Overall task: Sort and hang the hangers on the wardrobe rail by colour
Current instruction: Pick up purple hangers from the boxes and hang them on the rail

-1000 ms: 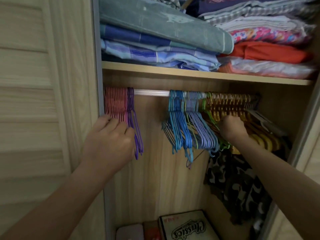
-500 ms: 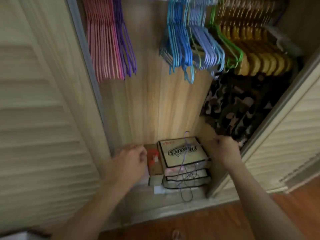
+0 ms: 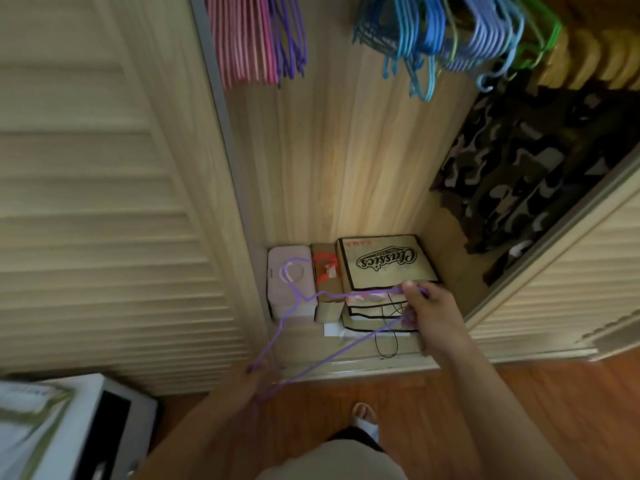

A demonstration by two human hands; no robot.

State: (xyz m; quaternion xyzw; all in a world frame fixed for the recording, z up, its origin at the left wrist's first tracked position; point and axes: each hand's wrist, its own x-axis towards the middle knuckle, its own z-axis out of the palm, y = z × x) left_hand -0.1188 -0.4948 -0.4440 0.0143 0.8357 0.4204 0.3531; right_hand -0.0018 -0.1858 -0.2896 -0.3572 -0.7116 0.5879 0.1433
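Purple hanger (image 3: 313,336) is gripped at opposite ends by left hand (image 3: 247,377) and right hand (image 3: 431,315), fingers curled around wire.

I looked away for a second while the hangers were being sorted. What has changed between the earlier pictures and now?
Both hands came down from the rail. The thin purple wire hanger, which lay on the stacked boxes half a second ago, is now lifted: the right hand grips one end, the left hand the other. The pink hangers, blue hangers and printed cardboard box stayed put.
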